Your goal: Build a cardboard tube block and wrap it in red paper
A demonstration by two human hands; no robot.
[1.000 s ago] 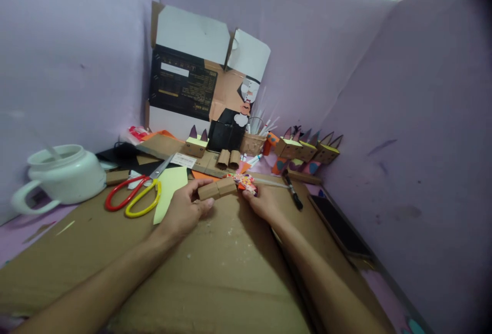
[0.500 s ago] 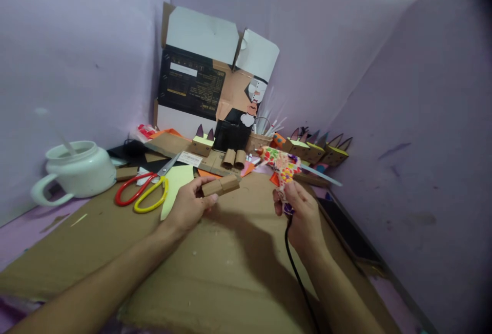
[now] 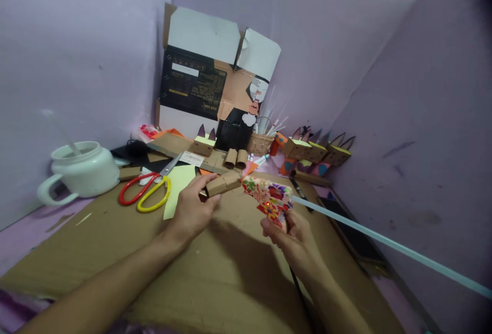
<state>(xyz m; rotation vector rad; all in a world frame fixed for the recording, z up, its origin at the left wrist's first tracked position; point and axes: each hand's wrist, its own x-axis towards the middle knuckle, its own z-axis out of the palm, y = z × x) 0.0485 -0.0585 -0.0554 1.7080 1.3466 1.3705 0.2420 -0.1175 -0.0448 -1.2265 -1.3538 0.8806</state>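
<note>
Our left hand (image 3: 192, 212) pinches the cardboard piece (image 3: 223, 184), our right hand (image 3: 296, 239) grips the glue gun (image 3: 265, 194); its long glue stick (image 3: 384, 242) could snag and pull it askew.

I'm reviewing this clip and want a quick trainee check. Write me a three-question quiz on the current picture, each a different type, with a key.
1. Multiple choice: what is the right hand holding?
A) a marker
B) a flower-patterned glue gun
C) a paintbrush

2. True or false: the scissors have one red and one yellow handle loop.

3. Short answer: what is the left hand holding, and which end of the glue gun is nearest to it?

Key:
1. B
2. True
3. A piece of brown cardboard; the nozzle end. Whether they touch cannot be told.
</note>
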